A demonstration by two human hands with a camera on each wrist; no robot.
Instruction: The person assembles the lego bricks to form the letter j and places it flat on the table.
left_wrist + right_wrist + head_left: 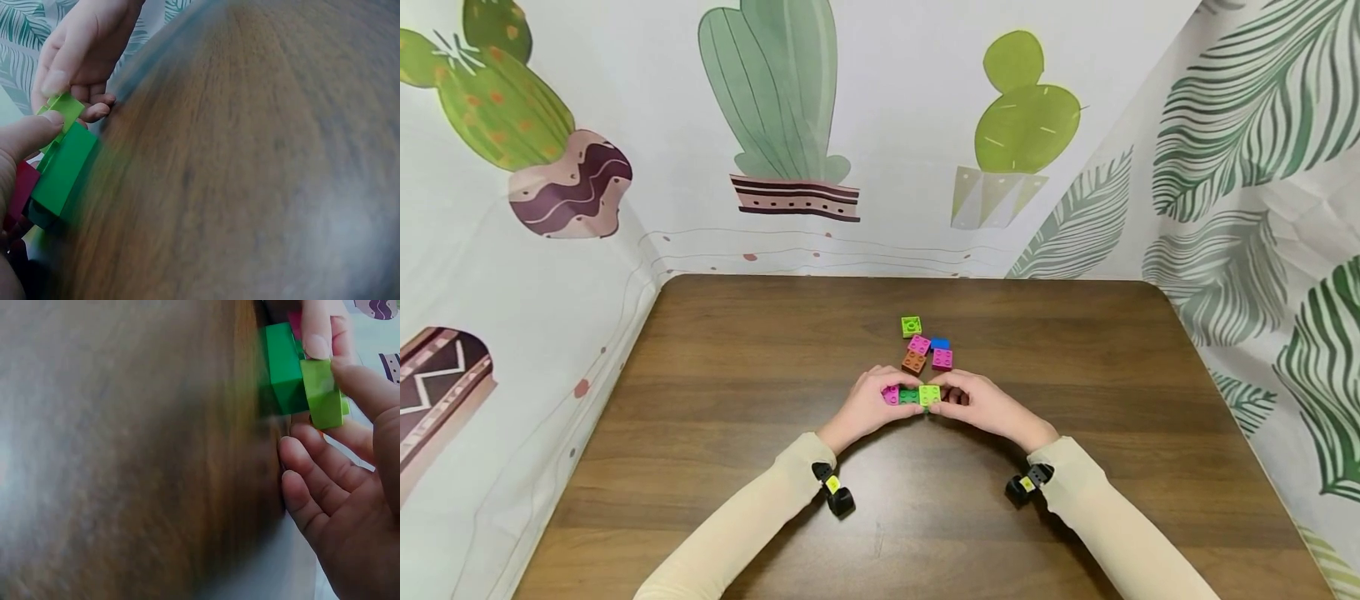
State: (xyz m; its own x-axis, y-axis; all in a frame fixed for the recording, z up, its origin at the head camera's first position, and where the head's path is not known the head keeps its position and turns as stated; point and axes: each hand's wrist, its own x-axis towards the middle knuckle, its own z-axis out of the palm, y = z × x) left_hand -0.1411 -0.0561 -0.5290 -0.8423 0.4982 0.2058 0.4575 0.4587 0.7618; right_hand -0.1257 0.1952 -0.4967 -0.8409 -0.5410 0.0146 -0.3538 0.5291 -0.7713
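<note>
1. Lime brick (929, 395): just below frame centre, at the right end of the green brick (908, 397).
2. My right hand (981, 402) pinches it; my left hand (871, 402) grips the green brick, partly covering a pink brick (891, 395).
3. Just above: brown brick (913, 362), pink pair (942, 359), blue brick (940, 343), upturned piece (911, 327).

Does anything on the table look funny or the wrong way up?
Yes, the loose lime block at the back looks upside down. Its hollow underside faces up, while the loose pink block and brown block in front of it show their studs. Nothing looks broken.
</note>
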